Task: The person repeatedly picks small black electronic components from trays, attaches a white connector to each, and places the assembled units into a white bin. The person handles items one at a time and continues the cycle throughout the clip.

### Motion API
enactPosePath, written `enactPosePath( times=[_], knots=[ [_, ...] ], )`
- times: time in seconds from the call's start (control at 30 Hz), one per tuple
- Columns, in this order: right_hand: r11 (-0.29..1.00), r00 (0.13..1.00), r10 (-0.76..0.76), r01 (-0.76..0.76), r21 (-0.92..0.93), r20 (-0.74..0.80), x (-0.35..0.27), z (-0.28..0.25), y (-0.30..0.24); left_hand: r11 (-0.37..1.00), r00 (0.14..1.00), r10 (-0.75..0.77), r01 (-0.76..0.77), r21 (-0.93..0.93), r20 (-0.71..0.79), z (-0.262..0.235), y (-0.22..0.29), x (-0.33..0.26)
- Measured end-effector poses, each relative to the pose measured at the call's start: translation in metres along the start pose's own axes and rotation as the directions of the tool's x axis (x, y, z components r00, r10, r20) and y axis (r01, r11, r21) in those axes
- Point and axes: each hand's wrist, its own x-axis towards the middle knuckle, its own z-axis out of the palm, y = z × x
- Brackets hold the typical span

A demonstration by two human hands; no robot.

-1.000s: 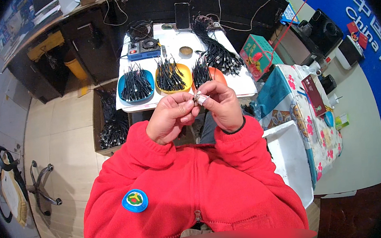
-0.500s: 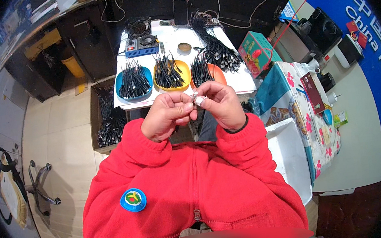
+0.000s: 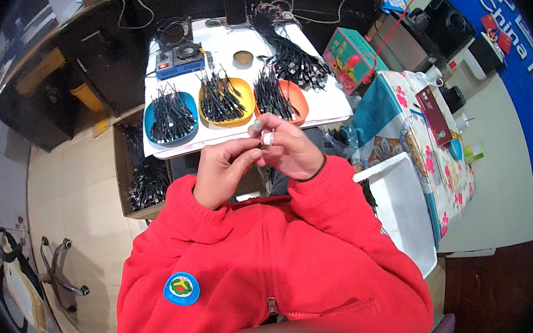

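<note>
In front of my chest, just off the near edge of the white table (image 3: 218, 44), my two hands meet at the fingertips. My left hand (image 3: 224, 170) pinches with thumb and forefinger. My right hand (image 3: 291, 148), with white wraps on its thumb and a finger, is pinched close against it. Whatever small piece lies between them is hidden by the fingers. Beyond stand a blue bowl (image 3: 192, 102), a yellow bowl (image 3: 247, 94) and an orange bowl (image 3: 297, 96), holding short black cables (image 3: 171, 116) with metal plugs.
At the table's back are a small blue heating device (image 3: 180, 66), a round tin (image 3: 243, 59), a phone (image 3: 235, 5) and a large cable bundle (image 3: 298, 59). A cable-filled box (image 3: 146, 186) stands left below. A white bin (image 3: 403, 211) and a flowered table (image 3: 427, 152) flank my right.
My hands have shifted slightly left and down in the picture, the right one turning its wrapped fingers upward. The table and bowls sit further left and higher as the view moved.
</note>
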Motion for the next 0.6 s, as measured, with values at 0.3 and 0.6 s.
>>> enactPosePath(
  times=[0.3, 0.6],
  knots=[
    [0.437, 0.857, -0.437, -0.062, -0.897, -0.273, 0.047, -0.097, -0.018, 0.960, 0.983, -0.174, 0.157, -0.231, -0.055, -0.005, -0.037, 0.020],
    [-0.242, 0.742, -0.547, -0.583, -0.776, -0.387, 0.090, -0.151, -0.033, 0.896, 0.956, -0.289, 0.254, -0.365, -0.044, -0.005, -0.045, 0.027]
  ],
)
